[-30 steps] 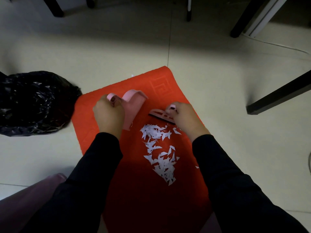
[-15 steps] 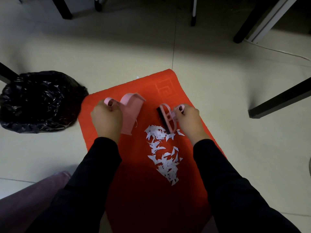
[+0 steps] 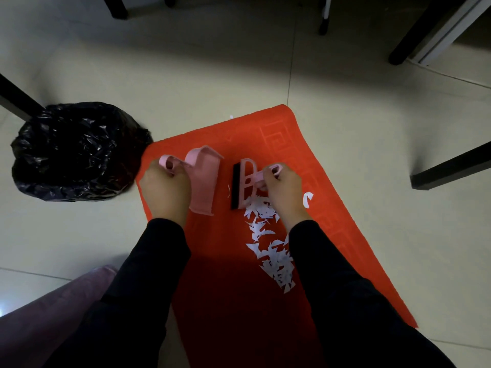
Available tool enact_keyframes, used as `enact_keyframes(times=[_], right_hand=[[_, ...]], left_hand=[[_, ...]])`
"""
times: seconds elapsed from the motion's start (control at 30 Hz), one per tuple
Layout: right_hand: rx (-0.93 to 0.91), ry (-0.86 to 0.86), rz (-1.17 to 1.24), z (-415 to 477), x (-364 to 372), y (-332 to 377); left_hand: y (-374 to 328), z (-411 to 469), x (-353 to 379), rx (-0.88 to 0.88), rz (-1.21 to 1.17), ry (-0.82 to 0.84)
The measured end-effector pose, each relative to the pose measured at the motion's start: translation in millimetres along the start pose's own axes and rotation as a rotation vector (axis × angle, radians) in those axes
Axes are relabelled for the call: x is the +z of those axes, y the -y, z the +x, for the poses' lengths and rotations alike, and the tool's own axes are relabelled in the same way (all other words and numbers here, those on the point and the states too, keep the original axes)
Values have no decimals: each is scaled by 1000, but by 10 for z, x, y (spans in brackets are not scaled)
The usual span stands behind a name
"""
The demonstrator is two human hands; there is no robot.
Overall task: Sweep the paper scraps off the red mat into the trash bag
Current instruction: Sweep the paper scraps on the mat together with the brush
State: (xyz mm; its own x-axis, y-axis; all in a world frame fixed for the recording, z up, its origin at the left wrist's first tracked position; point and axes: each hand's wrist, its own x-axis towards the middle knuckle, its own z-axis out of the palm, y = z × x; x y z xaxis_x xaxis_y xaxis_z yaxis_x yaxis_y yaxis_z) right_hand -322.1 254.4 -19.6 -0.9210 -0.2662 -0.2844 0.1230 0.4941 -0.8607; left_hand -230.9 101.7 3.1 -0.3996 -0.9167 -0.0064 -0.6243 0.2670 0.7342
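A red mat (image 3: 332, 208) lies on the tiled floor. White paper scraps (image 3: 271, 251) are strewn in a strip down its middle, partly under my right forearm. My left hand (image 3: 166, 189) grips the handle of a pink dustpan (image 3: 204, 181) resting on the mat, its mouth facing right. My right hand (image 3: 283, 189) grips the handle of a small pink brush (image 3: 244, 187) with black bristles, standing at the far end of the scraps, a short gap from the dustpan. One curled scrap (image 3: 307, 199) lies apart to the right. A black trash bag (image 3: 74, 151) sits open on the floor left of the mat.
Black furniture legs stand at the right (image 3: 451, 168), far right (image 3: 414, 41), far left (image 3: 16, 100) and top (image 3: 114, 6). A purple cushion (image 3: 53, 309) lies at the lower left. A tiny scrap (image 3: 231, 116) lies on the floor beyond the mat.
My right hand has turned the brush from lying crosswise to standing upright with its bristles toward the dustpan, at the top of the scrap pile. The left hand and dustpan barely moved.
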Motion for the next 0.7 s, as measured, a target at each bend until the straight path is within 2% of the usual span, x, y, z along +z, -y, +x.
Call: enact_keyframes(times=[0.27, 0.7], right_hand=[[43, 32, -10, 132, 469, -150], [34, -111, -247, 50, 150, -234]], left_hand=[[112, 24, 13, -18, 9, -5], [20, -8, -75, 17, 22, 15]])
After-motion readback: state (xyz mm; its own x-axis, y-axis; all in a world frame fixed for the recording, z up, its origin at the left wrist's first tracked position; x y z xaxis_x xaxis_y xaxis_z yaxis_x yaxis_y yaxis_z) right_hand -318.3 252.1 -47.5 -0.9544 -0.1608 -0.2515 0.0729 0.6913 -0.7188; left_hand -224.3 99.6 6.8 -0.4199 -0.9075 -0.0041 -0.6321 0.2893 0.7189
